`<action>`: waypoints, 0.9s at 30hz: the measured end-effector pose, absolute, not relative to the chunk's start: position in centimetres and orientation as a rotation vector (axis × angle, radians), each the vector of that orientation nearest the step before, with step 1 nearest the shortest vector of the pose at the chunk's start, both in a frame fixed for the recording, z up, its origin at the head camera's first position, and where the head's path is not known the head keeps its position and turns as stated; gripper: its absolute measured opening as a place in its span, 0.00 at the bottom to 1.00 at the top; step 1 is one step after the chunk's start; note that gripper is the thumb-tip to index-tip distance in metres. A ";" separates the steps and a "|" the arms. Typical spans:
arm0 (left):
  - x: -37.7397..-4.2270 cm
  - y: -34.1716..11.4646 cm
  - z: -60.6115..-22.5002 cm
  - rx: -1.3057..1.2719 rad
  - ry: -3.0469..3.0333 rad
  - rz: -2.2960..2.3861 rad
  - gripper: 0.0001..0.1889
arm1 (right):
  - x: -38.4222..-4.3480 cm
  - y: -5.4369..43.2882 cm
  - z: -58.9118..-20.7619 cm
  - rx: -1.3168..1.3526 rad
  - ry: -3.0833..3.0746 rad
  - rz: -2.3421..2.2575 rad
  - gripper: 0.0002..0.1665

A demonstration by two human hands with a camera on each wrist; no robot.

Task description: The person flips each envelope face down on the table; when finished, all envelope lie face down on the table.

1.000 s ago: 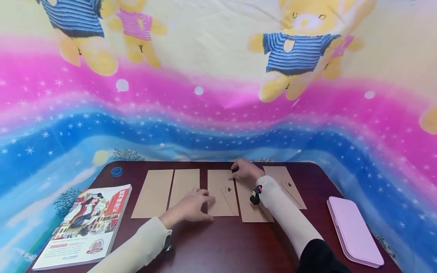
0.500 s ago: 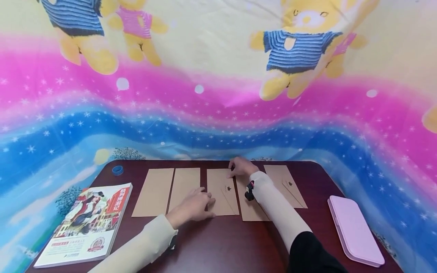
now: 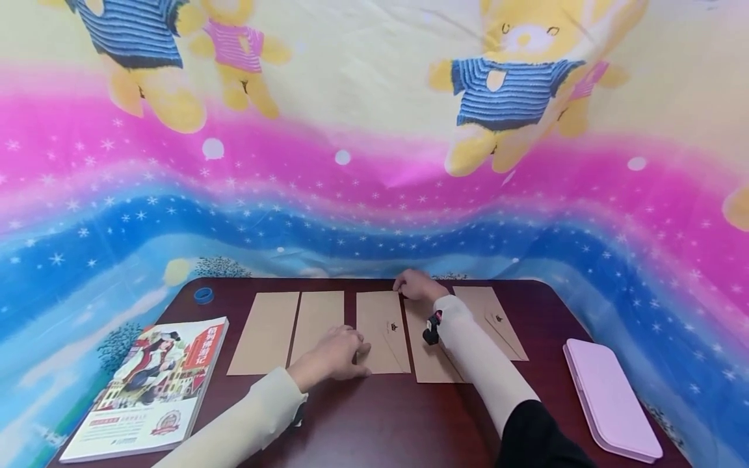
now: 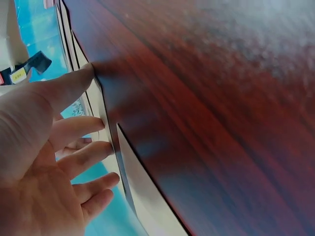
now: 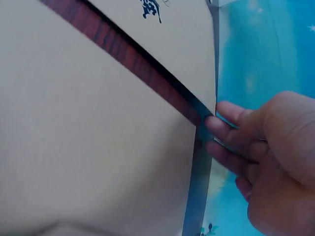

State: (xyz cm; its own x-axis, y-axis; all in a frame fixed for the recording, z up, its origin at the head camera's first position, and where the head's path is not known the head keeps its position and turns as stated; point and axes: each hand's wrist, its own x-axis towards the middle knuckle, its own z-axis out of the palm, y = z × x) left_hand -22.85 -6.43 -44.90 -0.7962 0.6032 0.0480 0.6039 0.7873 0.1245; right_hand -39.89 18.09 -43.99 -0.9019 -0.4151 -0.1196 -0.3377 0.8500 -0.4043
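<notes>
Several brown paper envelopes lie in a row on the dark red table. My left hand [image 3: 333,354] rests at the left edge of the middle envelope [image 3: 374,325], partly over the envelope [image 3: 318,312] to its left. In the left wrist view, the thumb of the left hand [image 4: 47,142] touches the envelope's near edge, its fingers spread and loosely bent. My right hand [image 3: 418,286] is at the middle envelope's far right corner. Seen from the right wrist, the fingertips of the right hand [image 5: 268,157] pinch that corner, beside the neighbouring envelope [image 5: 98,132].
A book [image 3: 152,383] with an illustrated cover lies at the left, and a blue tape ring [image 3: 203,296] behind it. At the right is a pink case [image 3: 611,400]. A further envelope [image 3: 491,322] lies right of my right arm. A printed cloth hangs behind the table.
My right hand has shifted slightly left, its fingers drawing in at the middle envelope's far right corner. The left hand has edged a little right. The envelopes look nearly unmoved.
</notes>
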 end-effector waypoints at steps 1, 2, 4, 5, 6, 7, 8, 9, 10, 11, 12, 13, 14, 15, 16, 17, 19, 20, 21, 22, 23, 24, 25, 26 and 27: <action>-22.8 -6.5 -44.9 -1.003 -2.968 -0.217 0.24 | -40.0 18.2 -44.1 -0.582 2.810 -0.607 0.24; -22.8 -6.5 -44.8 -1.009 -2.969 -0.220 0.24 | -40.0 18.4 -44.2 -0.587 2.801 -0.644 0.27; -22.8 -6.7 -44.8 -1.028 -2.960 -0.217 0.25 | -40.2 18.8 -44.5 -0.600 2.782 -0.723 0.29; -22.9 -6.7 -44.7 -1.035 -2.958 -0.217 0.25 | -40.3 18.9 -44.7 -0.608 2.781 -0.751 0.27; -22.9 -6.8 -44.7 -1.040 -2.957 -0.224 0.25 | -40.4 19.1 -44.8 -0.619 2.784 -0.765 0.25; -22.9 -6.8 -44.6 -1.042 -2.960 -0.232 0.25 | -40.4 19.2 -45.0 -0.631 2.778 -0.793 0.22; -22.9 -6.8 -44.5 -1.042 -2.969 -0.248 0.26 | -40.5 19.3 -45.1 -0.653 2.781 -0.794 0.21; -23.0 -6.9 -44.5 -1.044 -2.977 -0.258 0.27 | -40.5 19.4 -45.2 -0.663 2.780 -0.794 0.19; -23.0 -6.9 -44.5 -1.045 -2.988 -0.268 0.27 | -40.5 19.5 -45.3 -0.666 2.781 -0.791 0.19; -23.0 -6.9 -44.4 -1.047 -2.998 -0.279 0.28 | -40.4 19.5 -45.4 -0.668 2.783 -0.788 0.19; -23.0 -6.9 -44.3 -1.051 -3.007 -0.284 0.29 | -40.4 19.6 -45.4 -0.666 2.784 -0.788 0.19; -23.1 -6.9 -44.3 -1.056 -3.014 -0.282 0.29 | -40.3 19.7 -45.5 -0.668 2.787 -0.788 0.20; -23.1 -6.9 -44.2 -1.063 -3.020 -0.278 0.29 | -40.3 19.8 -45.5 -0.668 2.788 -0.794 0.20; -23.1 -6.9 -44.2 -1.070 -3.021 -0.272 0.29 | -40.2 19.8 -45.5 -0.661 2.785 -0.810 0.20; -23.1 -6.9 -44.1 -1.076 -3.020 -0.274 0.29 | -40.2 19.8 -45.4 -0.659 2.784 -0.827 0.19; -23.1 -6.9 -44.1 -1.081 -3.018 -0.284 0.29 | -40.1 19.9 -45.3 -0.660 2.780 -0.844 0.19; -23.1 -7.0 -44.1 -1.087 -3.017 -0.291 0.29 | -40.1 19.8 -45.1 -0.668 2.777 -0.867 0.19; -23.2 -7.0 -44.1 -1.092 -3.014 -0.293 0.29 | -40.1 19.8 -45.0 -0.669 2.773 -0.880 0.19; -23.2 -7.1 -44.1 -1.097 -3.009 -0.298 0.30 | -40.0 19.9 -44.9 -0.672 2.777 -0.881 0.19; -23.2 -7.1 -44.2 -1.103 -3.004 -0.299 0.30 | -40.0 19.9 -44.9 -0.674 2.779 -0.880 0.19; -23.2 -7.2 -44.3 -1.105 -3.002 -0.296 0.30 | -40.0 19.9 -44.8 -0.681 2.781 -0.875 0.19; -23.2 -7.2 -44.4 -1.106 -3.001 -0.295 0.30 | -40.0 20.0 -44.8 -0.692 2.784 -0.868 0.19; -23.2 -7.3 -44.5 -1.106 -2.995 -0.302 0.30 | -40.0 20.0 -44.8 -0.697 2.781 -0.864 0.19; -23.2 -7.3 -44.7 -1.101 -2.994 -0.310 0.30 | -39.9 20.1 -44.9 -0.696 2.781 -0.857 0.19; -23.2 -7.4 -44.8 -1.095 -2.992 -0.320 0.30 | -39.9 20.2 -44.9 -0.699 2.785 -0.845 0.19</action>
State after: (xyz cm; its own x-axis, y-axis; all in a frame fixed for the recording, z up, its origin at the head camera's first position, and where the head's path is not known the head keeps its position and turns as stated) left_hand -23.19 -7.39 -44.79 -0.7646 0.6444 0.0120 0.6324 0.7464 0.2072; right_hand -39.95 20.15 -44.94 -0.8806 -0.4739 -0.0066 -0.3904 0.7332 -0.5568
